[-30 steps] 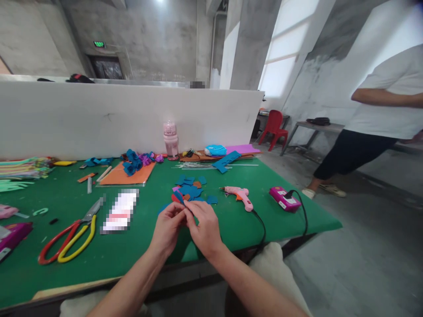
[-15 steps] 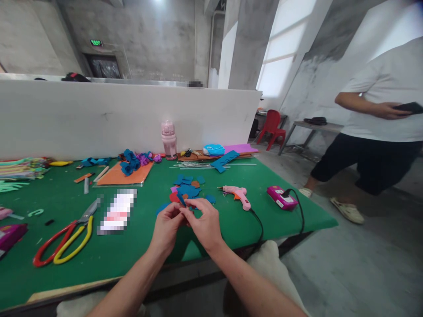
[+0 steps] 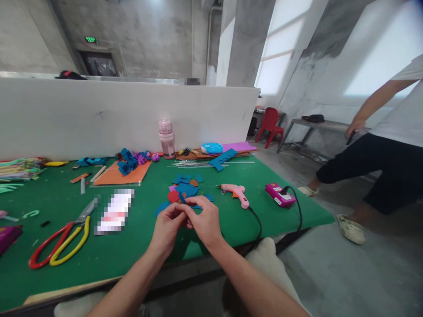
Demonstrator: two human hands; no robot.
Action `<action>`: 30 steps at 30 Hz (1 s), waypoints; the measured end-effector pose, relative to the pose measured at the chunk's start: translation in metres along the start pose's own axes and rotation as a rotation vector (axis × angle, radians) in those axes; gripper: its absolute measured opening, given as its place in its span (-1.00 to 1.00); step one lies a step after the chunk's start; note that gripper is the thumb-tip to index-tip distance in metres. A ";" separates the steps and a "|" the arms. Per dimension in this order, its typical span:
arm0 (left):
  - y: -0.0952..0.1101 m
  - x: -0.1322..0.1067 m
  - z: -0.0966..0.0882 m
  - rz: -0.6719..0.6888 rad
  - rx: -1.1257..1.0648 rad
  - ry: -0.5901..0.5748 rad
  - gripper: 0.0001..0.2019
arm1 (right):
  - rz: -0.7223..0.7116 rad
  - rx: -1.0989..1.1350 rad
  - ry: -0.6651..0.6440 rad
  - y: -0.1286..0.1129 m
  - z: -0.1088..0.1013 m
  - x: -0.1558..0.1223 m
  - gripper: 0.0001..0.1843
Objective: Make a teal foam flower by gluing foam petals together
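Note:
My left hand (image 3: pixel 168 225) and my right hand (image 3: pixel 205 220) meet above the front of the green table, fingertips pinched together. A small dark blue piece (image 3: pixel 182 197), felt-like, sticks up between them; the fingers hide its lower part. Just beyond lies a loose pile of cut blue pieces (image 3: pixel 187 189), with a red piece (image 3: pixel 172 196) and some brown ones among them. To the right of my right hand, a pink glue gun (image 3: pixel 235 192) rests on its side, nozzle pointing left. Large scissors (image 3: pixel 68 237) with red and yellow handles lie on the left.
A purple box (image 3: pixel 280 195) with a plugged-in black cord sits near the right edge. Farther back are a pink bottle (image 3: pixel 166 138), an orange sheet (image 3: pixel 122 173) bearing blue and purple curls, and thin wires (image 3: pixel 190 164). A person (image 3: pixel 380 145) is at the far right.
My hands stay pinched together in nearly the same spot, the blue piece now showing a little less upright. The person at the right has stepped and lowered an arm. The view has shifted slightly.

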State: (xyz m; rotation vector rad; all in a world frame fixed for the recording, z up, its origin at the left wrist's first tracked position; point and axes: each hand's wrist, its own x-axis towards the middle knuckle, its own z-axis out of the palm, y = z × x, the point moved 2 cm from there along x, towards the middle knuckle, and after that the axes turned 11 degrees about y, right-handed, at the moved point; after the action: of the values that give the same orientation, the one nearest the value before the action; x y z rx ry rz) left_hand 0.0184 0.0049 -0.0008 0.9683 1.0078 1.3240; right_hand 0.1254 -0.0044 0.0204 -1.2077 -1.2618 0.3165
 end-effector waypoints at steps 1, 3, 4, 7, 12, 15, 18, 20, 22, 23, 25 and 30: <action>0.000 0.000 0.001 -0.004 0.002 -0.001 -0.89 | 0.002 0.000 0.004 0.000 0.000 0.000 -0.92; 0.000 -0.001 0.002 -0.005 0.003 0.003 -0.88 | 0.011 0.002 0.015 0.000 0.000 -0.001 -0.94; 0.001 -0.002 0.002 -0.001 0.003 0.008 -0.88 | 0.017 0.005 0.022 0.001 0.001 -0.001 -0.94; 0.000 -0.002 0.003 0.009 0.010 0.021 -0.86 | 0.040 0.019 0.043 0.001 0.002 -0.002 -0.94; 0.000 0.001 -0.002 -0.067 -0.042 -0.011 -0.81 | 0.146 0.097 -0.035 0.004 0.001 0.002 -0.75; 0.002 0.004 -0.006 -0.154 -0.104 -0.004 -0.79 | 0.284 0.239 -0.048 0.012 -0.003 0.009 -0.67; 0.005 0.005 -0.008 -0.184 -0.130 -0.003 -0.79 | 0.398 0.372 0.000 0.023 -0.007 0.018 -0.73; 0.007 0.005 -0.008 -0.193 -0.132 -0.009 -0.79 | 0.449 0.395 0.006 0.028 -0.010 0.022 -0.75; 0.008 0.004 -0.007 -0.203 -0.134 -0.009 -0.78 | 0.469 0.390 -0.020 0.030 -0.013 0.024 -0.77; 0.008 0.004 -0.006 -0.207 -0.134 -0.010 -0.78 | 0.471 0.390 -0.046 0.030 -0.013 0.025 -0.77; 0.007 0.003 -0.005 -0.207 -0.130 -0.014 -0.78 | 0.472 0.391 -0.108 0.028 -0.013 0.023 -0.75; 0.006 0.002 -0.003 -0.132 -0.074 -0.033 -0.79 | 0.377 0.366 -0.276 0.023 -0.007 0.017 -0.73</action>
State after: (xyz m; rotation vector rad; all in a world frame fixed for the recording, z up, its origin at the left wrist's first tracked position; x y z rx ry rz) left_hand 0.0139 0.0068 0.0043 0.8509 0.9743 1.2235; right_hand 0.1467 0.0137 0.0123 -1.1005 -1.1368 0.9759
